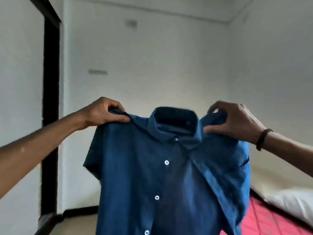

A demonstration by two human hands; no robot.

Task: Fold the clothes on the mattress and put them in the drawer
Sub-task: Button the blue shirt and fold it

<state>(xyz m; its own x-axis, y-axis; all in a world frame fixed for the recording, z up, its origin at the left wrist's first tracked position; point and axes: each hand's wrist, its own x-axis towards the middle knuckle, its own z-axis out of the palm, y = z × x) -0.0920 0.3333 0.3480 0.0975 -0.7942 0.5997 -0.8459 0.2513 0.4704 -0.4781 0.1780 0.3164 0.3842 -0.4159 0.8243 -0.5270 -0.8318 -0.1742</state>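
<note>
The left hand (pixel 103 112) pinches the shirt's shoulder seam between thumb and curled fingers, up at about the level of the collar. From that grip the blue shirt (pixel 152 175) hangs straight down in the air in front of the person, its long axis vertical, buttoned front toward the camera, collar (pixel 176 121) standing up between the two hands and the hem running out of view at the bottom edge. The right hand (pixel 237 122), a dark band (pixel 262 139) on its wrist, grips the other shoulder in a bunch of cloth, thumb below and fingers curled over the top. Both hands sit at equal height on either side of the collar, so neither looks nearer. The shirt is dark blue with white buttons (pixel 166 162) down the placket and short sleeves; the right side is creased and gathered, the left hangs flatter. The mattress (pixel 264 221), pink-covered, lies below and to the right, behind the hanging cloth, so I judge laying the shirt flat means lowering it forward and rightward
</note>
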